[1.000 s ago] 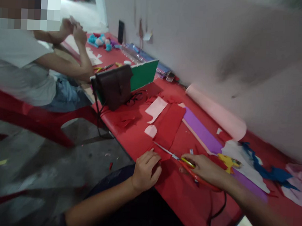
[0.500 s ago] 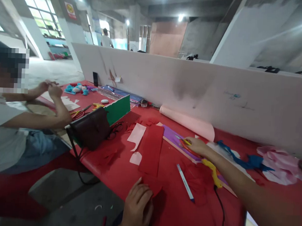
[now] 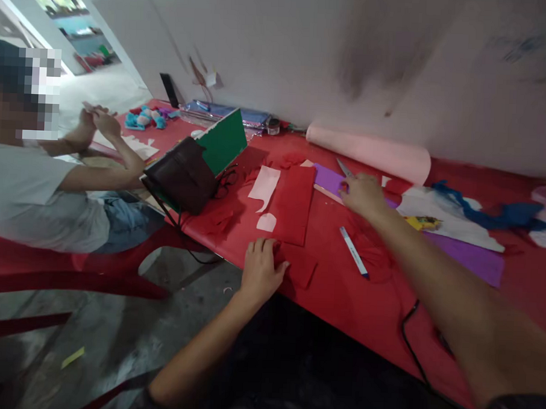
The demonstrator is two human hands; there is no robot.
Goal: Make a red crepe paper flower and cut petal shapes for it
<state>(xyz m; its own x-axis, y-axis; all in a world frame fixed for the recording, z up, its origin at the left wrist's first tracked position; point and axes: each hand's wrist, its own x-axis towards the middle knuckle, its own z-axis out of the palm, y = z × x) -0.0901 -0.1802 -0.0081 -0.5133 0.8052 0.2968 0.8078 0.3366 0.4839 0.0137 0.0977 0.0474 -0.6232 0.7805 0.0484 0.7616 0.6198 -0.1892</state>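
Note:
My left hand [image 3: 262,265] rests at the table's near edge with its fingers spread, touching the corner of a small red piece of cloth [image 3: 301,267]. My right hand [image 3: 364,195] is closed around a pair of scissors, whose metal blades [image 3: 344,167] point up and away; the handles are mostly hidden by the fingers. Below that hand lies a purple sheet [image 3: 327,178]. Between my hands are a larger red rectangle [image 3: 293,208], a cut pink piece [image 3: 265,186], a small rounded pink piece [image 3: 267,222] and a white marker [image 3: 353,251].
A pink roll [image 3: 368,151] lies along the white partition [image 3: 279,54]. A yellow glue gun [image 3: 421,223] lies partly behind my right forearm, by white cloth [image 3: 457,221]. A dark brown bag [image 3: 184,175] leans near a green board [image 3: 225,143]. A co-worker [image 3: 33,188] sits at left.
My right hand has lifted the scissors off the purple sheet, and the blades now point upward. My left hand has come onto the small red piece's edge. The view has tilted down.

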